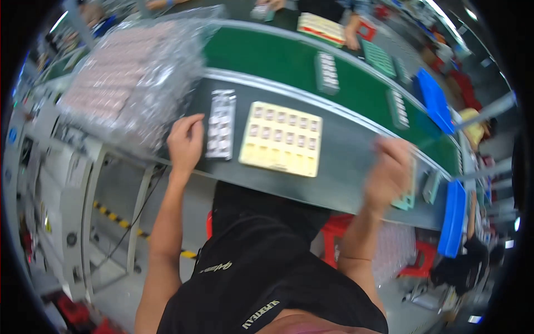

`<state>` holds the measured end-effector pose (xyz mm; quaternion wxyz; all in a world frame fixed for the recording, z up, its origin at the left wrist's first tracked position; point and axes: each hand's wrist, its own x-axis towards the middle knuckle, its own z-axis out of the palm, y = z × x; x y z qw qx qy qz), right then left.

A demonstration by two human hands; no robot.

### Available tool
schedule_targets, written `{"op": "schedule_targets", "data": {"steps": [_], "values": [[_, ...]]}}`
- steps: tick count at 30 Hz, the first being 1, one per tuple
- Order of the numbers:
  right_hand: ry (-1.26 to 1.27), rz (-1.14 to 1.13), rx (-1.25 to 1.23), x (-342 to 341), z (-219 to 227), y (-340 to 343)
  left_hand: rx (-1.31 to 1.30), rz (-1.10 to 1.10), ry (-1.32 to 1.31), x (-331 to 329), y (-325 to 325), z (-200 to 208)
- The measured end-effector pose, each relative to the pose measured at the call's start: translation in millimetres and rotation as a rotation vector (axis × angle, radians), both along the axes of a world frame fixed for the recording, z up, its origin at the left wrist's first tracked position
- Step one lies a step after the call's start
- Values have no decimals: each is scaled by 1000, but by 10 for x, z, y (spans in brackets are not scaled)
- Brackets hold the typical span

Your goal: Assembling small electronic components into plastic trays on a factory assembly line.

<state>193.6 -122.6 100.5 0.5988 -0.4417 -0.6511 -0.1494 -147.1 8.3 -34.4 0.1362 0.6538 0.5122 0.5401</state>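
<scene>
Desk (pixel 345 153): dk grey
L hand (pixel 185 145): grip apart, by silvery tray (pixel 223 96)
R hand (pixel 389 172): blurred, can't tell grip
Yellow tray (pixel 272 160): btwn hands

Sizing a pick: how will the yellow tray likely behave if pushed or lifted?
Tray is probably stiff: it lies flat, with crisp edges. Broad and low on the table, it should slide rather than tip. The small parts sit in seemingly open pockets, so they may spill if tilted.

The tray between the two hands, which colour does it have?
The tray is pale yellow; the head view shows it best.
</scene>
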Motion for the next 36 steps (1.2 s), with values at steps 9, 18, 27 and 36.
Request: {"op": "schedule_targets", "data": {"steps": [9,18,27,36], "values": [[-36,889,499,-706,897,-280,-95,85,-172,-81,216,-543],[186,1172,544,-813,833,249,-204,30,-217,-134,285,-533],[83,764,256,-778,541,458,-296,-88,-282,-54,287,-370],[-410,320,-1125,-1442,-1163,1806,-585,-307,-44,-27,502,-139]]}}
